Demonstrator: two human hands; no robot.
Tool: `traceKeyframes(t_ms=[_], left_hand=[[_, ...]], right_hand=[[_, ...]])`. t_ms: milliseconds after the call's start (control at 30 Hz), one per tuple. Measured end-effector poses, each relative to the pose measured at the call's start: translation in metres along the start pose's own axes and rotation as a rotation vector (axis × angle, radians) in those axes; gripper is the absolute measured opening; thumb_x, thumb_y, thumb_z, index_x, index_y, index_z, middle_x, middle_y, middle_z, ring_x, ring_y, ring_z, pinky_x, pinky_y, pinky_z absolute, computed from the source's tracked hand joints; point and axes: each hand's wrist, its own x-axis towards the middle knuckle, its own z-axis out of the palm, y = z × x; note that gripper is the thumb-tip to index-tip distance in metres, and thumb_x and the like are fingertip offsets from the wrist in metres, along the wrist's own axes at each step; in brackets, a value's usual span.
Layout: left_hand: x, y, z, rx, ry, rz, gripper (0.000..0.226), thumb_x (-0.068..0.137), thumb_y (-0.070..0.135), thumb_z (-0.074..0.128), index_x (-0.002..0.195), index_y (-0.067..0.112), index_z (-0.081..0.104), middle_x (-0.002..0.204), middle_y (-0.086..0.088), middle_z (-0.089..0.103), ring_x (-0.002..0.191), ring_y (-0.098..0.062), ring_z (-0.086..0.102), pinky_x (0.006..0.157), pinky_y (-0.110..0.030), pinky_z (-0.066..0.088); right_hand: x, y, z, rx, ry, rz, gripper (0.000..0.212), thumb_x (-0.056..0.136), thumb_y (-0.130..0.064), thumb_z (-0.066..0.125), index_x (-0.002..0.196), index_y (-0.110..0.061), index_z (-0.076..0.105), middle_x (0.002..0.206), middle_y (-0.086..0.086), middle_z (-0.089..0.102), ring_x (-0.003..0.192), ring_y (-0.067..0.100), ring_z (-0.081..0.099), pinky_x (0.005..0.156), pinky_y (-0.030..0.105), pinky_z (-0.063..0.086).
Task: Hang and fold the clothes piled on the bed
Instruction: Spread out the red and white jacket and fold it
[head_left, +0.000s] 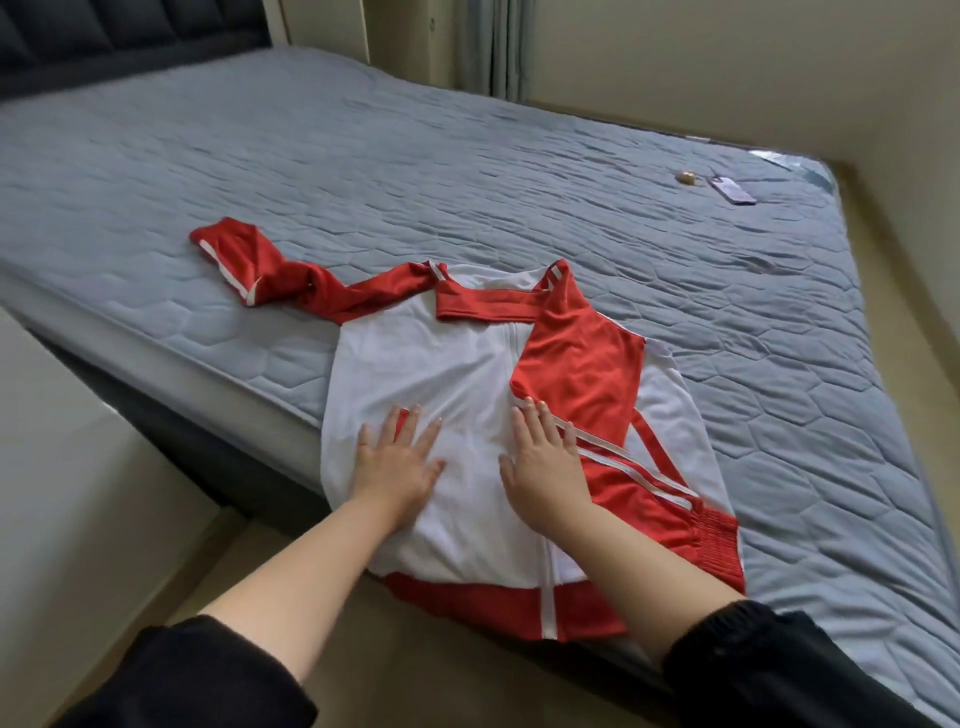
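1. The red and white jacket (457, 374) lay front-up at the near edge of the bed (363, 156), its red hem (467, 603) hanging slightly over that edge.
2. The left hand (400, 462) rested flat on the white chest panel, its grip apart, with straight, spread fingers holding nothing.
3. The right hand (543, 462) lay just beside it near the zip, its grip also apart, fingertips touching the folded sleeve (582, 364), which crossed the front.
4. The other sleeve (291, 280) trailed twisted across the bed, away from the body of the jacket.
5. The fabric looked light, soft and smooth, probably a slippery knit that would slide and lose its fold unless pressed down.
6. The loose sleeve seemed best pinched near its cuff, with a second hold at the shoulder seam, then laid across the chest.
7. A phone (732, 189) and a small object (687, 177) lay well apart from the jacket, near the far corner.
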Motion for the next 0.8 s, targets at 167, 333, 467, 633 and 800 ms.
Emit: traceKeyframes(t_ms=[167,333,467,633,800], left_hand=[[0.003,-0.049,0.007,-0.202,0.101,-0.135,0.061,0.1,0.046,0.022,0.153,0.023,0.004,0.161,-0.002,0.001,0.148,-0.017,-0.001,0.118,-0.041,0.004],[0.024,-0.076,-0.004,-0.819,0.256,-0.342,0.041,0.096,0.026,0.043,0.136,0.019,0.051,0.137,-0.004,0.053,0.124,-0.02,0.049,0.094,-0.029,0.039],[0.052,-0.102,-0.014,-1.235,0.296,-0.551,0.032,0.094,0.016,0.045,0.121,0.013,0.062,0.101,-0.002,0.07,0.093,-0.014,0.063,0.075,-0.026,0.049],[0.083,-0.119,-0.03,-1.943,0.175,-0.657,0.022,0.1,0.011,0.035,0.112,0.007,0.052,0.085,-0.012,0.066,0.058,-0.015,0.069,0.043,-0.019,0.05],[0.117,-0.13,-0.043,-2.472,0.243,-0.566,0.022,0.102,0.016,0.032,0.121,0.012,0.044,0.132,-0.013,0.054,0.12,-0.029,0.056,0.094,-0.036,0.046]], right_hand=[[0.052,-0.052,0.02,0.113,-0.19,-0.015,0.065,0.1,-0.035,0.03,0.153,-0.012,0.0,0.16,0.009,-0.009,0.148,0.021,-0.009,0.118,0.047,0.003],[0.104,-0.078,0.039,0.169,-0.187,0.069,0.07,0.095,-0.049,0.03,0.153,-0.024,-0.001,0.16,0.005,-0.013,0.147,0.02,-0.014,0.115,0.056,-0.008],[0.107,-0.076,0.07,0.131,-0.057,0.116,0.072,0.093,-0.055,0.029,0.153,-0.026,0.002,0.161,0.001,-0.007,0.147,0.015,-0.011,0.116,0.051,-0.011],[0.113,-0.075,0.086,0.061,0.014,0.118,0.072,0.092,-0.057,0.026,0.153,-0.027,0.002,0.161,0.001,-0.004,0.147,0.016,-0.01,0.114,0.049,-0.014],[0.112,-0.074,0.088,0.035,0.032,0.109,0.072,0.092,-0.056,0.026,0.153,-0.026,0.003,0.161,0.001,-0.002,0.147,0.016,-0.01,0.115,0.047,-0.013]])
